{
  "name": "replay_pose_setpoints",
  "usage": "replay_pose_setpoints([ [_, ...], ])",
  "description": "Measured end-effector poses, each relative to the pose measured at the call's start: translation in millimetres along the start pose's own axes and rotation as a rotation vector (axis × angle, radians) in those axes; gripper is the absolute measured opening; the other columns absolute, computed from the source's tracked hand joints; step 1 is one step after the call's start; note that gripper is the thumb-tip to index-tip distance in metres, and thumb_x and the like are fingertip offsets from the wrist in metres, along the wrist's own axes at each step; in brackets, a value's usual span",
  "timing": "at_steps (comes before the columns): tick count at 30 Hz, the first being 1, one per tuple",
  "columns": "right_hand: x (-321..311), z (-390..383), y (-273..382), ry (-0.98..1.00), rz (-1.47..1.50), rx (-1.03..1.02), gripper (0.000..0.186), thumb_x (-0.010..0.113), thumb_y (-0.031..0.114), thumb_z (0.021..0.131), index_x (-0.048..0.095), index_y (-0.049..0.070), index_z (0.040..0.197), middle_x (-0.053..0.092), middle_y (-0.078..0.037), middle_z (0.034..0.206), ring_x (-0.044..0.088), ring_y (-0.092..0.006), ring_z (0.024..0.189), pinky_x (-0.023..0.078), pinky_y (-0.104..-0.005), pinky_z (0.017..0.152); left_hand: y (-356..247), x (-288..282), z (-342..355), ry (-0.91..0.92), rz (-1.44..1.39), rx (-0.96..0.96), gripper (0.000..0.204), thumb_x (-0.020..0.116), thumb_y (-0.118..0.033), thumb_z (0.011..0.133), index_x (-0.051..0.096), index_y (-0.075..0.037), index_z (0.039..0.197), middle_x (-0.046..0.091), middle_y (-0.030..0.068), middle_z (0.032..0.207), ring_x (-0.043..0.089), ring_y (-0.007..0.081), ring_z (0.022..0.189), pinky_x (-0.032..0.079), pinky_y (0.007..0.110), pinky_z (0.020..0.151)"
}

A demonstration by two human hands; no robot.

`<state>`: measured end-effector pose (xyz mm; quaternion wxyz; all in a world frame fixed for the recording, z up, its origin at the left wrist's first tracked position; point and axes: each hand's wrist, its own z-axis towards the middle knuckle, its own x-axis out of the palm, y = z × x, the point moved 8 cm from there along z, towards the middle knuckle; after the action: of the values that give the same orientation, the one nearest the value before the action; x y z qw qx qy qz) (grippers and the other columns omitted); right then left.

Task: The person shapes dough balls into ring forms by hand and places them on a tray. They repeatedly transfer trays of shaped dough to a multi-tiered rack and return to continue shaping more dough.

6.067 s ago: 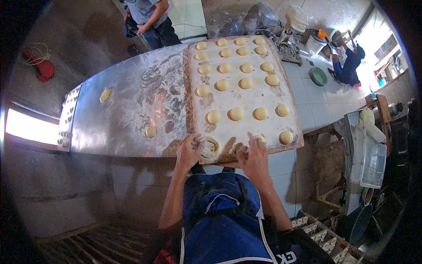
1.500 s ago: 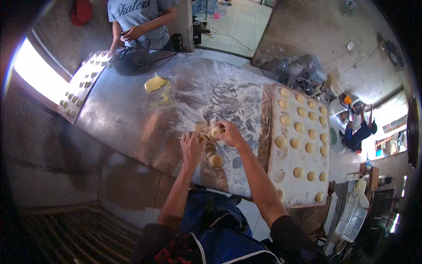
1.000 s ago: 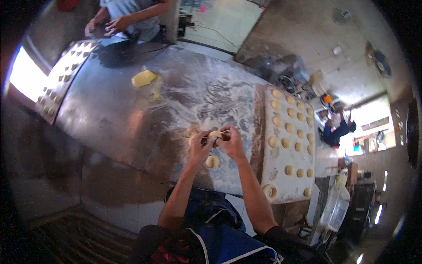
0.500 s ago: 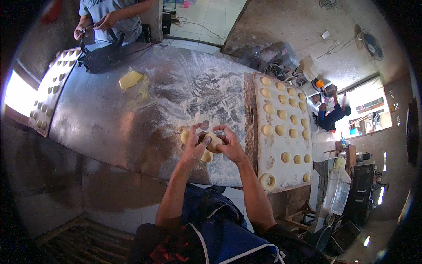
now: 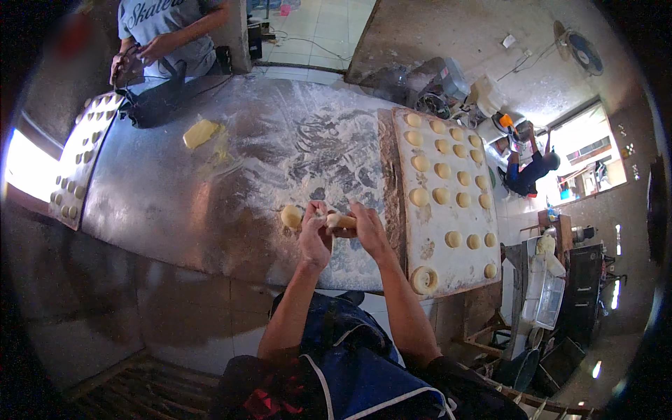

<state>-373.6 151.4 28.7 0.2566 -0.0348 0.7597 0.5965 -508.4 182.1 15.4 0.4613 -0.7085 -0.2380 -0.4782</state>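
Over the floured metal table, a piece of pale dough [image 5: 341, 222] is held between my hands, looking thick and rolled or folded. My right hand [image 5: 369, 229] has its fingers closed round the right end. My left hand [image 5: 316, 236] is at the other end, fingers curled and pinched toward it; its exact grip is partly hidden. Just left of my left fingers, a round dough ball [image 5: 291, 216] rests on the table. To the right of my right hand lies a pale board [image 5: 434, 234] with rows of dough balls and one dough ring [image 5: 424, 281] at its near corner.
Loose flour [image 5: 329, 150] covers the table's middle. A yellow slab [image 5: 201, 134] sits farther left, and another tray of dough pieces [image 5: 72, 183] lines the left end. Across the table, a person handles a dark bag [image 5: 150, 101]. Another person [image 5: 530, 171] works by the window.
The dough between my hands was broad and rounded; now it looks narrower, like a roll. My left hand has turned. A second dough ball below my hands is no longer visible.
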Motion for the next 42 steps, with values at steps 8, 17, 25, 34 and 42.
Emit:
replay_pose_setpoints([
  [8,-12.6,-31.7,2.1,-0.039,0.298,0.074,0.057,0.043,0.051,0.099,0.059,0.002,0.074,0.051,-0.003,0.059,0.043,-0.0097,0.054,0.036,-0.0347,0.050,24.7,21.0,-6.1,-0.142,0.952,0.198,0.030,0.045,-0.033,0.100,0.049,-0.006,0.091,0.052,0.0048,0.077,0.057,0.0214,0.076,0.044,0.040,0.064],
  [17,-64.6,-63.9,-10.7,-0.065,0.126,0.059,0.061,0.042,0.050,0.098,0.066,-0.006,0.091,0.065,-0.020,0.076,0.061,-0.0226,0.066,0.047,-0.0425,0.063,83.8,31.2,-12.0,0.153,0.931,0.338,0.023,0.049,-0.027,0.098,0.051,-0.006,0.105,0.058,0.0086,0.091,0.058,0.0257,0.074,0.048,0.045,0.070],
  [25,-119.1,-112.0,-45.0,-0.112,0.235,-0.102,0.061,0.041,0.050,0.099,0.062,-0.005,0.084,0.060,-0.019,0.064,0.060,-0.0335,0.060,0.044,-0.0448,0.057,130.1,78.9,-46.4,0.070,1.122,0.547,0.046,0.040,-0.044,0.100,0.058,-0.003,0.094,0.052,0.0077,0.062,0.061,0.0251,0.060,0.046,0.041,0.051],
  [34,-174.5,-163.9,-59.4,-0.093,0.257,-0.309,0.062,0.041,0.051,0.100,0.048,-0.002,0.069,0.036,-0.004,0.059,0.035,-0.0138,0.061,0.037,-0.0376,0.057,202.3,93.4,-77.7,0.303,0.811,0.239,0.035,0.046,-0.037,0.100,0.060,-0.005,0.096,0.057,0.0073,0.075,0.058,0.0206,0.066,0.046,0.036,0.060],
  [42,-195.1,-181.2,-89.2,-0.038,0.286,-0.106,0.072,0.034,0.060,0.098,0.044,-0.002,0.063,0.039,-0.006,0.055,0.036,-0.0160,0.055,0.032,-0.0403,0.051,212.1,125.8,-120.8,0.146,1.464,0.990,0.037,0.044,-0.034,0.101,0.056,0.000,0.093,0.053,0.0110,0.070,0.051,0.0232,0.058,0.041,0.039,0.053],
])
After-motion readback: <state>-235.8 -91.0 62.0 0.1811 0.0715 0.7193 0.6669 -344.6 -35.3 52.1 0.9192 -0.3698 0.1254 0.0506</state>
